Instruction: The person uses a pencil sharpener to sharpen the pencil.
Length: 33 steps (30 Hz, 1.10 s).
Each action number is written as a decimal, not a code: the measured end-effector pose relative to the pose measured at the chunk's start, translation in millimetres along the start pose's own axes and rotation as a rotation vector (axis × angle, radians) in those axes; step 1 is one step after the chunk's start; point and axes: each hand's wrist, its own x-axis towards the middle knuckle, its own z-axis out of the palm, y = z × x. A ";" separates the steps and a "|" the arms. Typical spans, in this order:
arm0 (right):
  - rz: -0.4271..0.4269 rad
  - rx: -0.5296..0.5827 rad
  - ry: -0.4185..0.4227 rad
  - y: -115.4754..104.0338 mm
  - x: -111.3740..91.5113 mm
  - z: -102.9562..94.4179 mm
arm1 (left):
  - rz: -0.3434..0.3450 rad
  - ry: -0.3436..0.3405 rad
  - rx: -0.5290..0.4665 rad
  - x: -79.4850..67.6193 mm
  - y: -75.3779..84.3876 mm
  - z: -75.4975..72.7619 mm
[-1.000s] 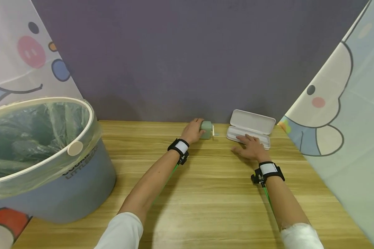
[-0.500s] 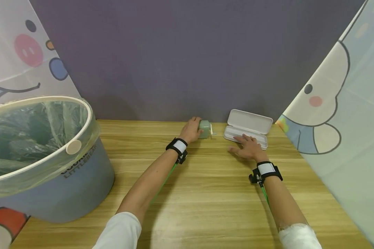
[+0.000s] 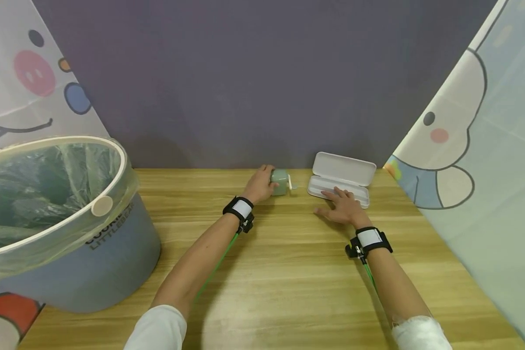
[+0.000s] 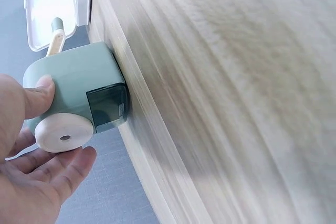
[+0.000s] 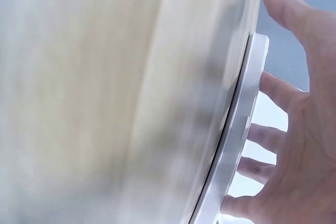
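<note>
The left hand (image 3: 259, 186) grips the green sharpener (image 3: 279, 183) from its left; the right hand (image 3: 343, 209), fingers spread, lies at the near edge of the open white case (image 3: 344, 167).

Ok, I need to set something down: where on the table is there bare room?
Widest: the table between the left forearm and right forearm. Another patch lies between the bin and left forearm. It's crowded along the back, where the left hand grips the sharpener and the right hand is at the open case.

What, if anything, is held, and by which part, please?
The left hand holds the rounded green plastic sharpener by its body, beside the white disc; the right hand, nothing.
</note>
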 end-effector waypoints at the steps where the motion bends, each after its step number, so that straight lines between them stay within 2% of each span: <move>1: -0.002 0.004 0.001 -1.4 0.4 0.3 | -0.001 0.000 0.003 -1.1 -1.0 -1.4; 14: -0.032 -0.015 0.013 -16.3 4.8 10.6 | -0.001 0.010 -0.043 -26.3 -21.2 -11.5; 18: -0.042 -0.025 0.023 -19.4 4.0 11.4 | 0.017 0.019 -0.061 -33.0 -24.7 -14.7; 23: -0.066 -0.003 0.018 -25.4 6.6 12.0 | 0.004 0.024 -0.094 -41.6 -27.7 -21.5; 33: -0.095 0.023 0.006 -35.8 4.4 18.4 | 0.005 0.026 -0.095 -56.6 -32.6 -26.5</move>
